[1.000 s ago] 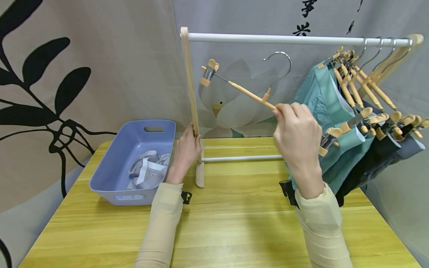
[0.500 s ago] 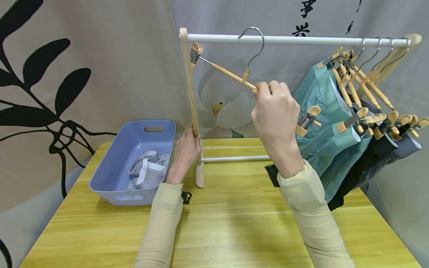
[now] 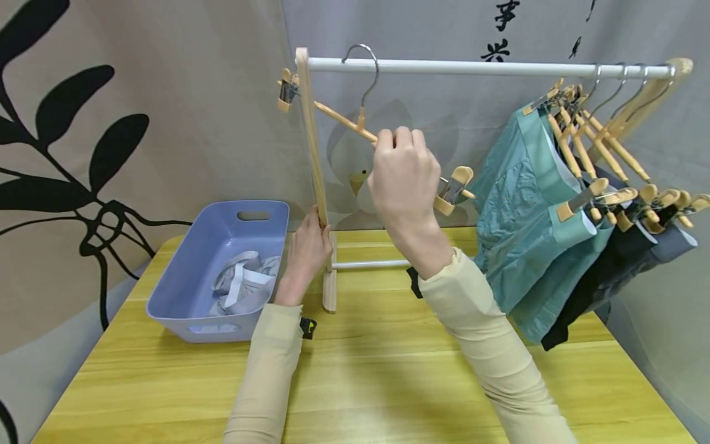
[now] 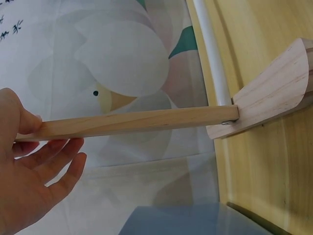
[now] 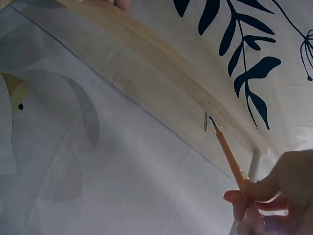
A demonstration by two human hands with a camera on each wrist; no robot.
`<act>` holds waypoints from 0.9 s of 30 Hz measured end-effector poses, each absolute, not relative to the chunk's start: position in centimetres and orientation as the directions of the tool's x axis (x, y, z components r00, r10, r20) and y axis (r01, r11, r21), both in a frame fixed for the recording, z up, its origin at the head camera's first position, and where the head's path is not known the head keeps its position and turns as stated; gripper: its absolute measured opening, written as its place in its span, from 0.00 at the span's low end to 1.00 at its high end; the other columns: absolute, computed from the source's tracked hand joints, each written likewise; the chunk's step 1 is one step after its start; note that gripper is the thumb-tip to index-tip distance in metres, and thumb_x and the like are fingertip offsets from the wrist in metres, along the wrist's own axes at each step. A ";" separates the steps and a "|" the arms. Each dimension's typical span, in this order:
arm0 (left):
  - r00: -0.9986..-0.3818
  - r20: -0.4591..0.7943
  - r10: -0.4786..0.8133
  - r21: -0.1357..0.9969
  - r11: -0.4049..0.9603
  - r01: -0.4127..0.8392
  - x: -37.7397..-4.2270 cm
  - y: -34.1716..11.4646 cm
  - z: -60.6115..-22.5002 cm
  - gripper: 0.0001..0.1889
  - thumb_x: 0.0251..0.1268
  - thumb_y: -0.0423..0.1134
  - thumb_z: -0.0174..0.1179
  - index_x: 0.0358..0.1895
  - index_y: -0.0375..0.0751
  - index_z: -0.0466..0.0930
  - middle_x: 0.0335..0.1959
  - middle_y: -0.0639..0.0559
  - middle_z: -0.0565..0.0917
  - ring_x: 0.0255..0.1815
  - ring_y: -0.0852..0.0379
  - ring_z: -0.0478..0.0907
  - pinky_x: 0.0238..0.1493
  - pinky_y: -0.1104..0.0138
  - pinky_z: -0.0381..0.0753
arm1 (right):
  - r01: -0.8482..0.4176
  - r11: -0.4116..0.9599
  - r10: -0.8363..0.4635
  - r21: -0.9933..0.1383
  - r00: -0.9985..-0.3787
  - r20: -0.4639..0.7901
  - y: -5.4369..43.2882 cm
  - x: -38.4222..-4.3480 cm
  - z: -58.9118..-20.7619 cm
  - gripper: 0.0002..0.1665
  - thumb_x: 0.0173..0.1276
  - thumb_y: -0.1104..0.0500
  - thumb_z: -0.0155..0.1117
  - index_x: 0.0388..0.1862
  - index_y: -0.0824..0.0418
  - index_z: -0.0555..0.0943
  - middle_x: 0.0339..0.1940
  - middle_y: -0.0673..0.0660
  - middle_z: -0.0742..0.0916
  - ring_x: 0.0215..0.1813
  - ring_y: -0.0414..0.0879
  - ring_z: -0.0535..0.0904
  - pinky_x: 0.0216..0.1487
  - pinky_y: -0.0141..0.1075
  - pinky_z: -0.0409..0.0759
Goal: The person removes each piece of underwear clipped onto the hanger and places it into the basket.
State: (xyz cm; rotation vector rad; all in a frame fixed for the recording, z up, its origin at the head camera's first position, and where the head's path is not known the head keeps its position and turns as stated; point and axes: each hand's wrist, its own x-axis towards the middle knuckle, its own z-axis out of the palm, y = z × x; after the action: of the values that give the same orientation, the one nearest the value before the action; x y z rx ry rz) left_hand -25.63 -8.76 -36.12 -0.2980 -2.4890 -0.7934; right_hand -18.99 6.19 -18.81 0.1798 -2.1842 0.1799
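Note:
My right hand [image 3: 405,179] grips the wooden bar of a clip hanger [image 3: 339,118], which bears no garment. The hanger's metal hook [image 3: 373,68] sits at the left part of the white rail [image 3: 471,66] and overlaps it in the head view. One clip [image 3: 286,91] reaches past the rack's left side; the other clip [image 3: 453,190] sticks out right of my hand. Lower down, my left hand [image 3: 305,253] holds the rack's left wooden post [image 3: 312,142]. In the left wrist view its thumb lies over the post [image 4: 132,120] and the fingers are beneath.
Left of the rack stands a blue basket [image 3: 177,277] with a crumpled grey cloth [image 3: 244,287] inside. Teal shorts [image 3: 516,179] and dark garments [image 3: 582,302] hang on clip hangers at the rail's right end. A white lower bar [image 3: 371,264] runs above the wooden table [image 3: 355,376].
My right hand has carried the hanger leftward and up from in front of the teal shorts, and its hook has risen to rail height. My left hand has stayed on the post.

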 end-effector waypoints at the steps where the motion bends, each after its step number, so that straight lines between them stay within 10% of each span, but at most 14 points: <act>1: -0.848 0.527 0.052 0.479 0.806 0.347 -25.6 -8.8 -36.1 0.24 0.69 0.35 0.51 0.64 0.26 0.62 0.45 0.33 0.80 0.36 0.34 0.82 0.34 0.50 0.82 | -0.193 0.979 -0.064 -0.060 -0.578 0.813 5.9 -19.1 -18.9 0.11 0.70 0.62 0.56 0.41 0.67 0.83 0.35 0.62 0.86 0.37 0.55 0.80 0.32 0.42 0.82; 27: -0.857 0.513 0.047 0.483 0.810 0.333 -25.5 -8.7 -36.0 0.25 0.68 0.36 0.52 0.64 0.27 0.62 0.46 0.33 0.79 0.38 0.33 0.81 0.36 0.48 0.81 | -0.147 0.989 -0.077 -0.025 -0.645 0.760 3.4 -20.3 -19.1 0.10 0.63 0.68 0.56 0.38 0.64 0.83 0.34 0.58 0.86 0.36 0.51 0.80 0.29 0.37 0.79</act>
State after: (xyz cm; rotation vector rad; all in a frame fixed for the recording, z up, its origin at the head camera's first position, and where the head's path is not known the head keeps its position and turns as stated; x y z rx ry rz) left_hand -25.48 -8.66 -35.96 -0.2819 -2.5065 -0.7922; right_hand -20.27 3.37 -19.09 0.1553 -2.2746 0.1061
